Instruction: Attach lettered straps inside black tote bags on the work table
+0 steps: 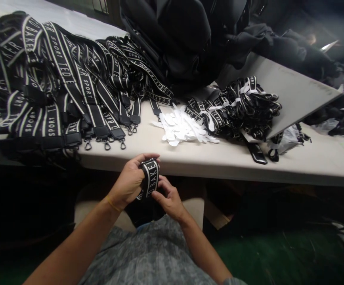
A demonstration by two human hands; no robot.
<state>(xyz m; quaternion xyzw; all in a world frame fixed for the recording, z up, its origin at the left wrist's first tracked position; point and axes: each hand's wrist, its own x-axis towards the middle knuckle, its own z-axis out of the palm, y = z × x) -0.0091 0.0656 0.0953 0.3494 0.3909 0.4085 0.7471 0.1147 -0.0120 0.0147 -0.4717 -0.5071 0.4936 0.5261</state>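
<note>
A black webbing strap [151,178] with white edge stripes and lettering is rolled into a coil in front of the table. My left hand [130,178] is closed around the coil, with its fingers over the top and inside the loop. From the other side my right hand [170,198] pinches the strap at its lower right edge. On the table just beyond lies a heap of white strips [179,126] with rounded ends. To the left, a large pile of matching straps [83,83] hangs towards the front edge, with metal clips at their ends.
Coiled straps [243,107] with white bands are heaped right of the white strips. A dark phone-like object [257,152] lies near the table's [308,162] front edge. Behind stand black bags [186,35] and a slanted pale board [297,91]. A clear plastic bag [289,136] is at the right.
</note>
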